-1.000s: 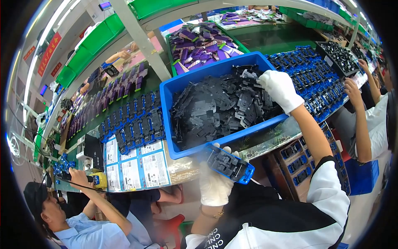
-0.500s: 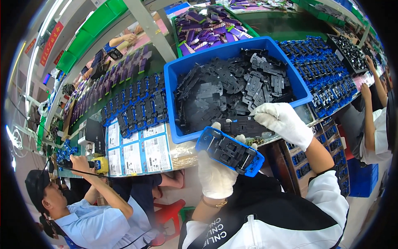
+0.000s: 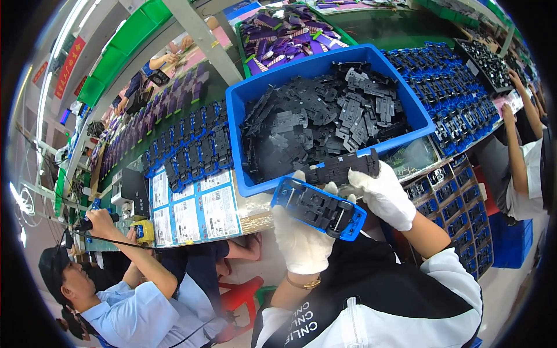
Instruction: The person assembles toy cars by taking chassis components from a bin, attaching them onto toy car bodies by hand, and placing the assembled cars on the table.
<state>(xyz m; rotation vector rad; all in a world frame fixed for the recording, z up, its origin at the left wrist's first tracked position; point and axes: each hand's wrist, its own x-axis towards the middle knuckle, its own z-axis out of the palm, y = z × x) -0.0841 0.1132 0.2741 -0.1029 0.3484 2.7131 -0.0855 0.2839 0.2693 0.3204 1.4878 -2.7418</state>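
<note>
My left hand, in a white glove, is closed around a blue toy car body. Its hollow side, filled with black plastic parts, faces up. In my white-gloved right hand is a flat black plastic chassis plate, gripped near its right end. The plate is just beyond the car body, and whether the two touch I cannot tell. Behind both hands stands a large blue bin heaped with similar black plates.
Rows of blue-and-black car bodies lie left of the bin, and more lie right. Purple parts fill a green tray behind. A partitioned carton of cars stands at right. A co-worker in light blue sits at left.
My right hand has moved down and slightly left with the black plate, whose right end has tipped upward. My left hand and the car body have barely shifted.
</note>
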